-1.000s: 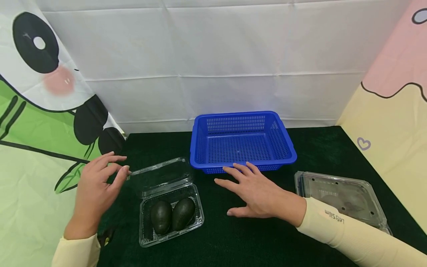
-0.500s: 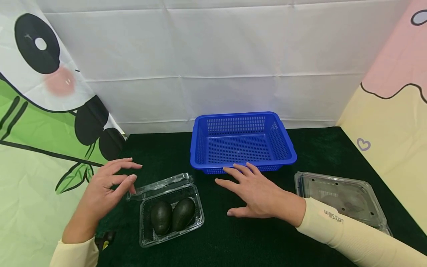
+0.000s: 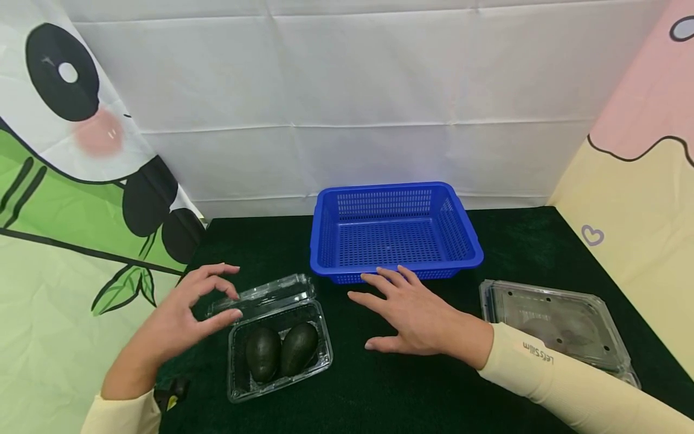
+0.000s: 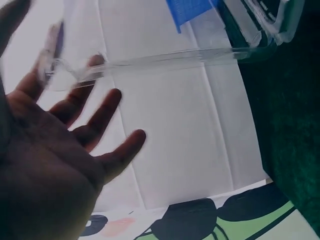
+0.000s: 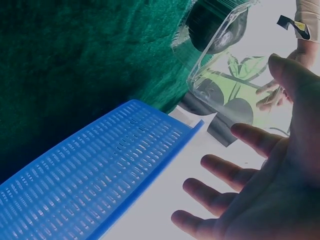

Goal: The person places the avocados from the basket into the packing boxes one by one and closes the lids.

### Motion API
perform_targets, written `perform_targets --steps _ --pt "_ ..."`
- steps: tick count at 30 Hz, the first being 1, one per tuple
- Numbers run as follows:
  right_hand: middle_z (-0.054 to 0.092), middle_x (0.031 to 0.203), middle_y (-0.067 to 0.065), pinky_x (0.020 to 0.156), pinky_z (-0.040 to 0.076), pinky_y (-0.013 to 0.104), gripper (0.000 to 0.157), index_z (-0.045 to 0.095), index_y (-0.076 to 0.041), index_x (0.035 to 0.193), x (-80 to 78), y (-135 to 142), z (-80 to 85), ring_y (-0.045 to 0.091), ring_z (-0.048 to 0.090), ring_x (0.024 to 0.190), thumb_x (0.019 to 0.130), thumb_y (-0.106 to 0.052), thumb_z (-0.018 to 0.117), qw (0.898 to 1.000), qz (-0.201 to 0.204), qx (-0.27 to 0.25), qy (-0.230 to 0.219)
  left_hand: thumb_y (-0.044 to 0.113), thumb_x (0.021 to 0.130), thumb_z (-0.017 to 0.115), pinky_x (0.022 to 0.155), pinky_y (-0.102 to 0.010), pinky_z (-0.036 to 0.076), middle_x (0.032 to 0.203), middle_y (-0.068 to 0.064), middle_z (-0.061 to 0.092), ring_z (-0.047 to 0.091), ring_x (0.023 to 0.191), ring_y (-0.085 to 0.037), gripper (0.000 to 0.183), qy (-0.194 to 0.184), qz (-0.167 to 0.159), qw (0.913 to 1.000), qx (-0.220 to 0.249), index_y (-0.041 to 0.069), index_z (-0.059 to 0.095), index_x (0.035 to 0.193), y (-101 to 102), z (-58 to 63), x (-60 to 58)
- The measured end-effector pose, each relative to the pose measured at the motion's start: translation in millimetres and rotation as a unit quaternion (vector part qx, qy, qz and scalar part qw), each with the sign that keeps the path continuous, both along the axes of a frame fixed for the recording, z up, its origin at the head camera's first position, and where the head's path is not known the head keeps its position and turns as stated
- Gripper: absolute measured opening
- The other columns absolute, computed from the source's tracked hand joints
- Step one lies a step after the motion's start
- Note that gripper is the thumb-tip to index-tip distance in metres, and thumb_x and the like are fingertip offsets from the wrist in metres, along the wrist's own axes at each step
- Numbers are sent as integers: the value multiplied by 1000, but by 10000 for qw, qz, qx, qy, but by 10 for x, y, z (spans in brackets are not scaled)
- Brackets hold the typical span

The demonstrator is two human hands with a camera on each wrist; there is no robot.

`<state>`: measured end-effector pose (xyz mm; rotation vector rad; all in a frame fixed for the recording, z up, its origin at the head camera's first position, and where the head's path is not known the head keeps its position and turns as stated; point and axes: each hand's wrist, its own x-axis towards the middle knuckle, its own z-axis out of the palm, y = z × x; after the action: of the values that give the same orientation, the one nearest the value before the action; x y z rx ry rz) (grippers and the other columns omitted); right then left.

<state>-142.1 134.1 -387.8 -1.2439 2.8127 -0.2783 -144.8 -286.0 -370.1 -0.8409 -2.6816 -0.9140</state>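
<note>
A clear plastic clamshell container (image 3: 279, 387) stands left of centre with two dark green avocados (image 3: 262, 354) in its base. Its hinged lid (image 3: 279, 294) is raised at the back. My left hand (image 3: 176, 316) is at the lid's left end, thumb and fingers spread apart. In the left wrist view, the clear lid edge (image 4: 155, 61) crosses by the fingertips; whether they touch it I cannot tell. My right hand (image 3: 412, 313) hovers with spread fingers just in front of the blue basket (image 3: 387, 269), holding nothing; the right wrist view shows its palm beside the basket wall (image 5: 100, 165).
At the right lies another clear container (image 3: 558, 322), closed, its pale rounded contents unclear and partly behind the right sleeve (image 3: 547, 361). Dark green cloth (image 3: 368, 392) covers the table. A white sheet (image 3: 368, 90) hangs behind, with printed sheets at both sides.
The left hand has moved right and its thumb and fingers have spread from a near pinch at the lid's corner. The lid has changed its tilt and looks narrower. The right hand has barely moved.
</note>
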Motion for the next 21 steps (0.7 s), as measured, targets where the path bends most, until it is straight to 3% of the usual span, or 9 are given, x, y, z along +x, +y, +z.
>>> perform_targets --steps 3,6,9,12,14,16,18,19,21 --pt "26 169 7 118 21 65 80 33 -33 162 -1 -2 -6 37 24 153 95 -69 58 10000 -2 7 13 6 90 79 108 -17 25 143 0 55 39 139 -18 27 118 -114 9998 60 32 71 87 -4 3 12" --pt "25 169 7 119 21 65 80 33 -33 162 0 -2 -7 37 24 153 95 -70 57 10000 -18 22 20 8 88 82 109 -19 26 141 2 57 38 141 -19 29 100 -135 9999 -1 33 68 84 10 10 11" --pt "25 169 6 119 21 64 81 32 -34 162 2 -6 -6 37 23 153 95 -71 57 10000 -25 48 18 14 88 85 110 -39 32 142 3 55 37 142 -21 28 -173 -52 9998 -54 33 64 87 28 11 19" --pt "25 169 7 119 20 65 81 32 -34 162 3 -14 -7 37 23 153 95 -70 57 10000 -17 45 -7 12 92 80 108 -58 32 144 1 54 35 143 -23 24 -279 -39 9996 24 31 66 87 23 14 29" --pt "25 169 7 119 20 65 81 32 -34 162 3 -14 -7 37 23 153 95 -70 57 10000 -31 42 -25 9 93 78 113 -52 30 144 1 54 33 144 -23 25 -197 -99 9997 44 31 69 86 18 9 26" --pt "25 169 7 119 20 65 81 32 -34 162 2 -12 -10 37 23 153 95 -70 57 10000 -41 31 -28 6 89 80 116 -34 27 143 1 55 34 145 -23 30 -68 -169 9998 55 33 68 85 22 5 14" --pt "25 169 6 119 20 65 81 33 -34 162 0 -9 -13 37 23 153 94 -70 57 10000 -53 21 -22 4 85 84 110 -16 24 142 2 56 37 143 -23 36 55 -232 9997 72 34 64 85 35 1 0" --pt "25 169 6 119 20 65 81 33 -34 162 0 -8 -15 37 24 153 94 -70 57 10000 -50 19 -17 3 83 86 107 -13 24 142 2 56 38 142 -21 38 49 -240 9997 86 34 63 85 40 -2 -6" --pt "26 168 7 119 20 65 81 33 -33 162 -1 -12 -18 37 24 153 94 -70 57 10000 -28 -5 -16 3 81 87 106 -16 27 142 1 56 39 140 -20 40 -8 -244 9996 113 33 61 88 47 1 -8"
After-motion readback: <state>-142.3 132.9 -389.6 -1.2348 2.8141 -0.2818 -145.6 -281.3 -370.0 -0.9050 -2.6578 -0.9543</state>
